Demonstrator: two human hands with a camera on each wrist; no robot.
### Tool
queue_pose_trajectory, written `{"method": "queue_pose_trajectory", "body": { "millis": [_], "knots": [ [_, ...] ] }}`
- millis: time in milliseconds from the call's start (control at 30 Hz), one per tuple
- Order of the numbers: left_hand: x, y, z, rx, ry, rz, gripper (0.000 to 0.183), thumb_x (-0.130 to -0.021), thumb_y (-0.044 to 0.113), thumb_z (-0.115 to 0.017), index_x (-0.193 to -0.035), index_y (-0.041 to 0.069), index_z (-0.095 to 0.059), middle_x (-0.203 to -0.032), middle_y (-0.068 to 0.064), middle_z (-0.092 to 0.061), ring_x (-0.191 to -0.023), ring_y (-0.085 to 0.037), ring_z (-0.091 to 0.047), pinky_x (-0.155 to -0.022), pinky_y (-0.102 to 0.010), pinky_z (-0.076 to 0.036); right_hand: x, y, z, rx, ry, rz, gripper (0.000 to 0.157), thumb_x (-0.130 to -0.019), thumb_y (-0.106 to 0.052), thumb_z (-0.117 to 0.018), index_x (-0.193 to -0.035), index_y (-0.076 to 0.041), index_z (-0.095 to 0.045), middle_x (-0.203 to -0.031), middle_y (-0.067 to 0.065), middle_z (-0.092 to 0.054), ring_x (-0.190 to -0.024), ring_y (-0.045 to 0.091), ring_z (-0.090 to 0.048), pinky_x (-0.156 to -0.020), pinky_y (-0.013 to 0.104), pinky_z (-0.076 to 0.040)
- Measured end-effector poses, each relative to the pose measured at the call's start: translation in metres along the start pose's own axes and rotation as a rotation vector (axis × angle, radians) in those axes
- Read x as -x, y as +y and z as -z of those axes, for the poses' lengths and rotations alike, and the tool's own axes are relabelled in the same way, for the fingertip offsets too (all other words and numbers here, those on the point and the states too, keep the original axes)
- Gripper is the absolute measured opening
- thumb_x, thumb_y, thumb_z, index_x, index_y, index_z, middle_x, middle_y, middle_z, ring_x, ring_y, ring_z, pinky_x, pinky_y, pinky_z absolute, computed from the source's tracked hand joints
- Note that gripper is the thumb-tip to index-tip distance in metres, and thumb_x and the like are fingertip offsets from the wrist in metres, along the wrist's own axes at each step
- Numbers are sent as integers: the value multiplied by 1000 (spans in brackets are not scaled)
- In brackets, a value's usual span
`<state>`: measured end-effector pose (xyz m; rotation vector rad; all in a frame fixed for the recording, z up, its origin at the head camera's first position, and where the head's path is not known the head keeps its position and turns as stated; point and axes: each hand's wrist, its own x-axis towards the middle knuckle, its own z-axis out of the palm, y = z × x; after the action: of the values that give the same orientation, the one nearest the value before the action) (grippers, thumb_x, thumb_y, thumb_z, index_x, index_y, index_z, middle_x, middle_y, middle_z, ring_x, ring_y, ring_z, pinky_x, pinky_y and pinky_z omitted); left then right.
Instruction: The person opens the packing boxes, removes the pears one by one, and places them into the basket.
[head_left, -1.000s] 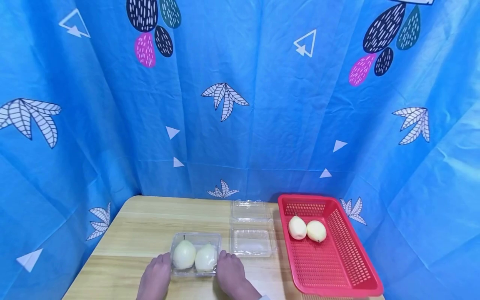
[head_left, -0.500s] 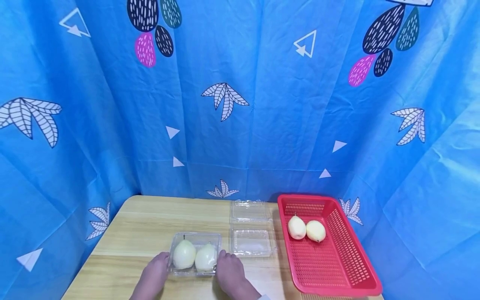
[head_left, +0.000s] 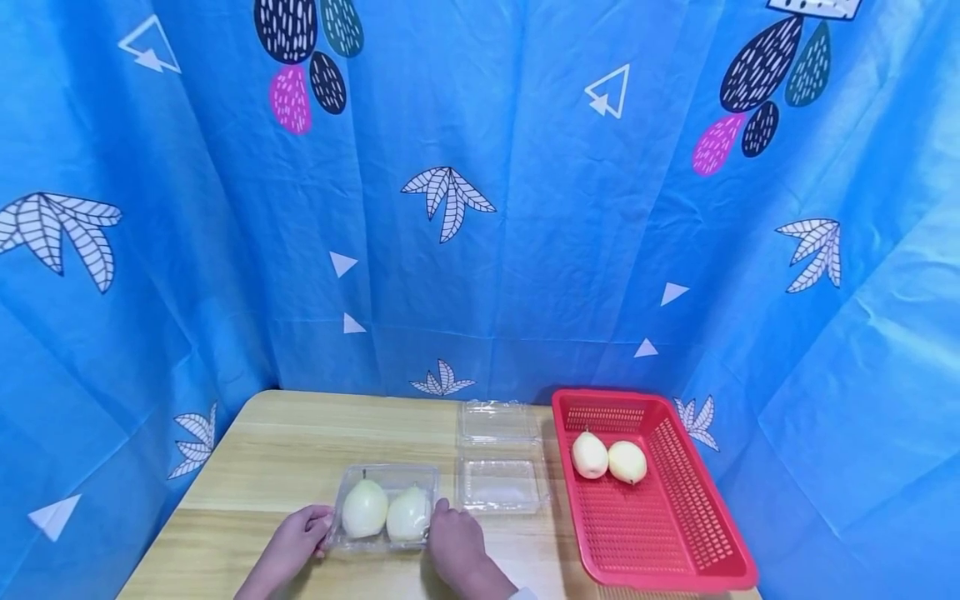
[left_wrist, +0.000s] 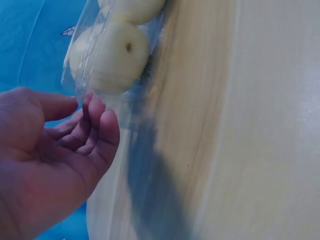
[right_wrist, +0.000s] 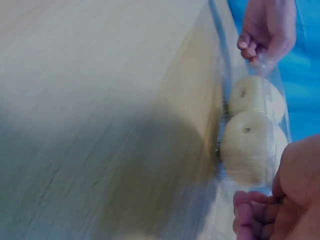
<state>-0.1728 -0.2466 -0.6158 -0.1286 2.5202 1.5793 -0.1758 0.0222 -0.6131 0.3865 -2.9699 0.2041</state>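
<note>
A clear plastic clamshell box (head_left: 386, 543) with two pale yellow pears, the left pear (head_left: 365, 508) and the right pear (head_left: 408, 515), sits near the front of the wooden table. Its lid lies over the pears. At the box's left end, my left hand (head_left: 296, 537) pinches the rim between thumb and curled fingertips; the left wrist view shows this hand (left_wrist: 60, 145) close up. My right hand (head_left: 457, 542) grips the opposite end, its fingers mostly hidden from above. In the right wrist view, the thumb and curled fingers of that hand (right_wrist: 280, 205) meet at the box's edge.
Behind and right of the box lies an open clear clamshell box (head_left: 501, 485) holding nothing. Farther right stands a red plastic basket (head_left: 652, 542) with two more pears (head_left: 590, 455) inside. A blue patterned curtain (head_left: 480, 250) surrounds the wooden table (head_left: 300, 442).
My left hand has shifted down and left and turned, so its thumb and fingertips now show at the rim. My right hand stays nearly in place. The head view has shifted slightly.
</note>
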Motion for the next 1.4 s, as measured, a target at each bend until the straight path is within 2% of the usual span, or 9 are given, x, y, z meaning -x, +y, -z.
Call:
{"method": "queue_pose_trajectory", "body": {
  "millis": [100,167,300,367,500,633,933,1167,1400],
  "knots": [
    [1,-4,4,39,-75,-31,36,-107,7,-47,-127,-22,-55,-76,-5,-59,-64,-11,-58,-59,-26,-56,-2,1,3,-113,10,-21,18,-77,-1,-68,-91,-3,-56,-67,8,-60,-58,23,-60,-49,30,-52],
    [3,-6,7,61,-110,-39,36,-106,7,-47,-126,-22,-56,-76,-5,-60,-64,-11,-59,-60,-26,-56,-2,3,6,-248,-12,-41,17,-76,2,-66,-90,-1,-57,-65,10,-58,-56,24,-59,-46,30,-50],
    [5,-14,10,136,-137,-12,37,-106,9,-49,-125,-23,-55,-81,-5,-61,-70,-11,-62,-65,-27,-59,-5,8,11,-567,-119,-97,5,-89,1,-59,-94,4,-60,-65,8,-56,-53,18,-52,-44,26,-42],
    [6,-18,11,167,-139,9,38,-106,9,-50,-125,-23,-54,-84,-5,-62,-73,-11,-63,-68,-28,-61,-7,9,13,-748,-175,-139,16,-95,1,-52,-103,9,-62,-68,7,-58,-53,14,-50,-46,25,-42],
    [10,-25,12,241,-129,66,39,-103,7,-51,-127,-24,-50,-89,-5,-64,-80,-14,-66,-73,-29,-62,-9,9,15,-1058,-256,-234,39,-94,5,-48,-130,18,-55,-77,11,-65,-57,15,-61,-55,30,-57],
    [14,-29,13,369,-146,131,33,-99,6,-55,-124,-16,-55,-93,-3,-64,-84,-14,-67,-78,-29,-63,-8,5,14,-1238,-256,-312,43,-90,11,-51,-132,21,-52,-80,14,-65,-62,14,-65,-65,36,-63],
    [21,-33,13,588,-219,210,23,-98,6,-62,-118,-4,-57,-94,-3,-68,-87,-16,-72,-86,-30,-64,-9,-2,5,-1485,-140,-447,35,-94,9,-56,-128,19,-52,-85,11,-64,-66,11,-63,-65,26,-59],
    [25,-31,7,601,-186,217,23,-95,2,-59,-116,-6,-54,-91,-3,-67,-86,-14,-71,-84,-27,-64,-9,-7,1,-1584,-109,-501,42,-92,9,-57,-131,19,-46,-91,15,-70,-67,11,-63,-62,21,-56],
    [28,-32,0,594,-162,219,14,-92,2,-56,-106,0,-54,-90,-4,-64,-86,-14,-68,-83,-26,-64,-12,-12,-2,-1659,-106,-588,43,-93,8,-58,-133,16,-44,-96,16,-64,-73,13,-65,-70,30,-64]
  ]
}}
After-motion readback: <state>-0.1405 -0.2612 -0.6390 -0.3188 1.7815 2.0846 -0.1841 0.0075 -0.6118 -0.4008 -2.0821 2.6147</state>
